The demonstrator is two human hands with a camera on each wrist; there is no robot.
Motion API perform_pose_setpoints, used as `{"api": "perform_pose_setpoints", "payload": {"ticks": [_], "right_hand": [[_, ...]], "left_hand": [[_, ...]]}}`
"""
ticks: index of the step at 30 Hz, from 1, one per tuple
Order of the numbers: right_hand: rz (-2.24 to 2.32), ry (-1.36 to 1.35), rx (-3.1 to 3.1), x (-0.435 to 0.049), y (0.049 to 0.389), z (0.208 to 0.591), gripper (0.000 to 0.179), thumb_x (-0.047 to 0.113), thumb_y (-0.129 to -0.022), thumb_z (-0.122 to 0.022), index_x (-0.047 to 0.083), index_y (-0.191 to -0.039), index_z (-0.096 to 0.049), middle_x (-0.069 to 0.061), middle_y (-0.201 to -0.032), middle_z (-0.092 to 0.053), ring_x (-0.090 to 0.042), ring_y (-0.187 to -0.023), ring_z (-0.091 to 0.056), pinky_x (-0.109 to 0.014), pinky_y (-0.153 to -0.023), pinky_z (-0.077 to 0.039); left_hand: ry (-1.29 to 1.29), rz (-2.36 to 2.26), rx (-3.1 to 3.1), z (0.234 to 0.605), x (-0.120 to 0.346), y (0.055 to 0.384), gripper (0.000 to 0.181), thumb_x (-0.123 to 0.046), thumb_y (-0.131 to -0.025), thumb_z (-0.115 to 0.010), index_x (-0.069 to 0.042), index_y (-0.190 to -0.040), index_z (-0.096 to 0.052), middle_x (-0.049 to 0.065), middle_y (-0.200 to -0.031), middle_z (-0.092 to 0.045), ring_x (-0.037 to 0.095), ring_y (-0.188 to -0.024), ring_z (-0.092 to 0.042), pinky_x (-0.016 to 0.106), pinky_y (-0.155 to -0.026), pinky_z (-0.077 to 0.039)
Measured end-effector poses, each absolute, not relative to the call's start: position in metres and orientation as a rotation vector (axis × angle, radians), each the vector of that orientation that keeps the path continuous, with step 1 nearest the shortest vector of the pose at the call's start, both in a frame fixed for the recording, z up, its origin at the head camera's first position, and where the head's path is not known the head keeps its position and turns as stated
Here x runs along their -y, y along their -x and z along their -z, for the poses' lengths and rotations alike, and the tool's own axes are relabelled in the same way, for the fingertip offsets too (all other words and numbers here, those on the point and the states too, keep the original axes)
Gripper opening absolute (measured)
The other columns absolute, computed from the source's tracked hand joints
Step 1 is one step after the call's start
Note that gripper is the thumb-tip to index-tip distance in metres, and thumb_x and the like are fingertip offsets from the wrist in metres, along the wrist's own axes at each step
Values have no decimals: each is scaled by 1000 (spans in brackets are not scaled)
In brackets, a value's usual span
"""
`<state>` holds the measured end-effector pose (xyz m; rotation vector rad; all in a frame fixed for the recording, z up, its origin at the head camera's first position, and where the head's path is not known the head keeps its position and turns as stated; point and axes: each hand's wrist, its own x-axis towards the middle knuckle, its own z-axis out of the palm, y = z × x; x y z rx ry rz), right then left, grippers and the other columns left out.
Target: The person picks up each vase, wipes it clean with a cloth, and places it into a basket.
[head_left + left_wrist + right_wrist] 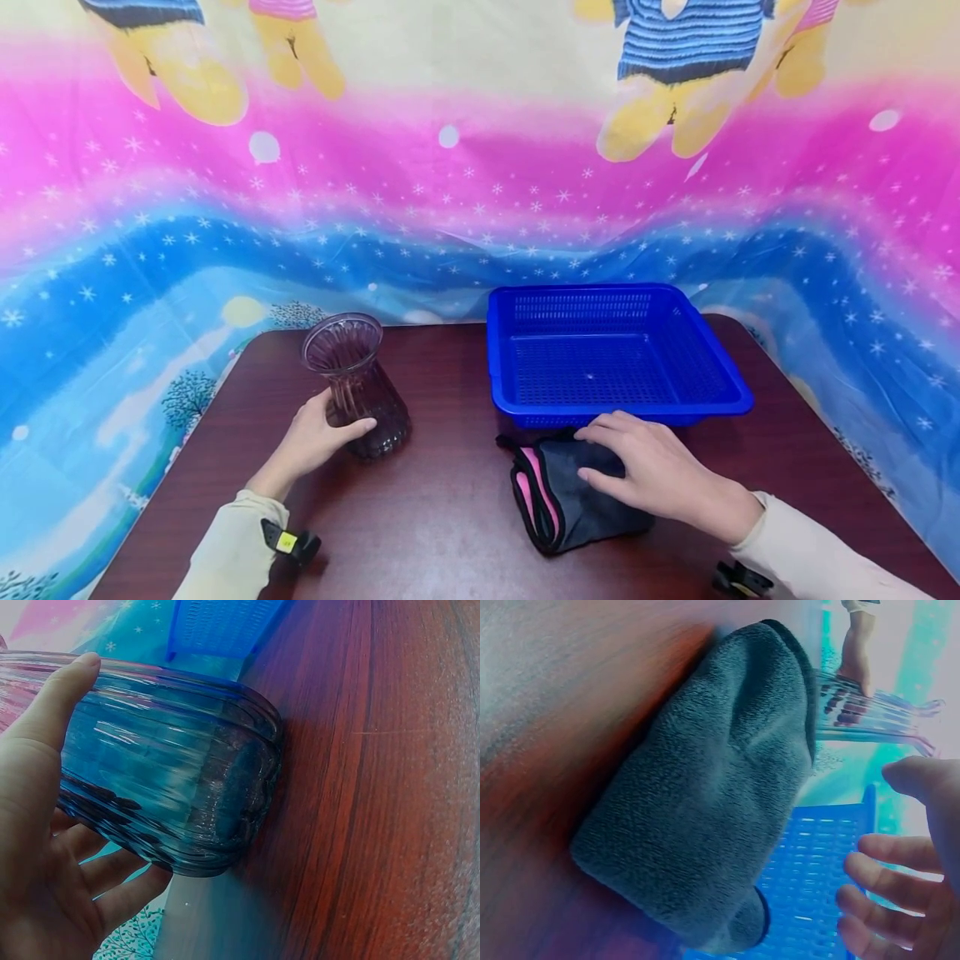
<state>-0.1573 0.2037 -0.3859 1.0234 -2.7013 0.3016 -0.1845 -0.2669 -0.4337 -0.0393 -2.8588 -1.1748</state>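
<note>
A ribbed, purplish glass vase (pixel 372 408) with a flared rim stands at the left of the table. My left hand (pixel 315 437) holds it round the body, thumb in front and fingers behind; the left wrist view shows the thumb along the glass (pixel 172 765). A folded dark grey cloth (pixel 588 492) with black edging and pink layers lies right of the middle. Over its far right part hovers my right hand (pixel 652 471), fingers spread and loosely bent. In the right wrist view, a gap shows between those fingers (pixel 885 885) and the fuzzy cloth (pixel 697 795).
Behind the cloth sits a blue plastic basket (pixel 618 412) with perforated walls and nothing inside. The dark reddish-brown wooden table (pixel 435 517) carries everything. A printed curtain (pixel 450 192) in pink and blue hangs along the table's back and sides.
</note>
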Motion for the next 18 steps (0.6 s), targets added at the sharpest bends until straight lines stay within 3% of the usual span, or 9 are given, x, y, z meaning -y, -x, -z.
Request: {"api": "perform_pose_setpoints", "payload": {"ticks": [4, 8, 14, 18], "right_hand": [[-356, -1013, 2604, -205, 158, 381, 34, 41, -81, -82, 24, -110, -74, 13, -107, -70, -6, -100, -64, -34, -79, -58], [-402, -988, 2518, -210, 164, 379, 36, 35, -79, -84, 20, -111, -75, 7, -112, -69, -13, -106, -64, -41, -86, -56], [-368, -894, 2560, -219, 179, 388, 47, 34, -83, -81, 16, -125, -69, -7, -124, -66, -30, -120, -57, -57, -98, -46], [-318, -839, 2634, -223, 187, 395, 47, 34, -88, -77, 13, -129, -67, -10, -126, -67, -33, -121, -59, -58, -99, -43]], "left_hand": [[38, 1182, 2855, 434, 267, 184, 69, -45, -86, -77, -5, -138, -54, 20, -128, -68, 38, -121, -63, 57, -102, -50], [45, 1188, 2852, 434, 268, 183, 68, -45, -87, -77, -5, -137, -54, 20, -128, -68, 37, -121, -63, 57, -101, -50], [49, 1197, 2850, 433, 267, 183, 69, -45, -86, -77, -4, -138, -54, 20, -128, -68, 37, -121, -63, 56, -100, -50], [47, 1201, 2846, 435, 267, 184, 70, -45, -86, -77, -4, -138, -54, 21, -128, -68, 38, -121, -63, 56, -101, -50]]}}
